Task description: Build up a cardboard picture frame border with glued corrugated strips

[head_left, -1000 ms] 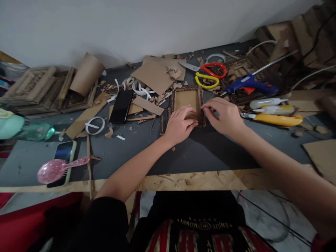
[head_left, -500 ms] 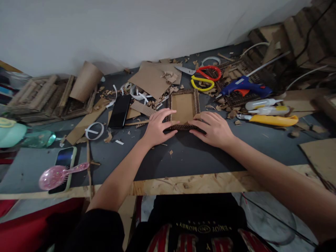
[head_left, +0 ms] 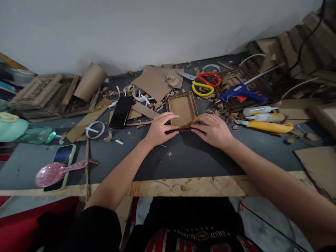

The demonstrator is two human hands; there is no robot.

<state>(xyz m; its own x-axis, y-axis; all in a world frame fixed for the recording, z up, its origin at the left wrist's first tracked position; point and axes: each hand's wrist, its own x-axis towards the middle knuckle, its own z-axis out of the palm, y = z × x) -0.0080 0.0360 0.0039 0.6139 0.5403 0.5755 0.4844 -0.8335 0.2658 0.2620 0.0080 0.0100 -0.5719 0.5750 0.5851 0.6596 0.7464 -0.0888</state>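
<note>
The left hand and right hand pinch the near edge of the cardboard frame, which lies flat on the dark table. Its shallow tray holds only a plain cardboard panel. Scissors lie beyond the grip, by a glue gun.

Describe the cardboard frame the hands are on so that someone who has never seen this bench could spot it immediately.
On the dark table top, look at its middle, just beyond the left hand and right hand, whose fingers press its near edge. The cardboard frame lies flat there: a small brown rectangle with a raised, ribbed dark border, unlike the plain loose cardboard sheet behind it.
</note>
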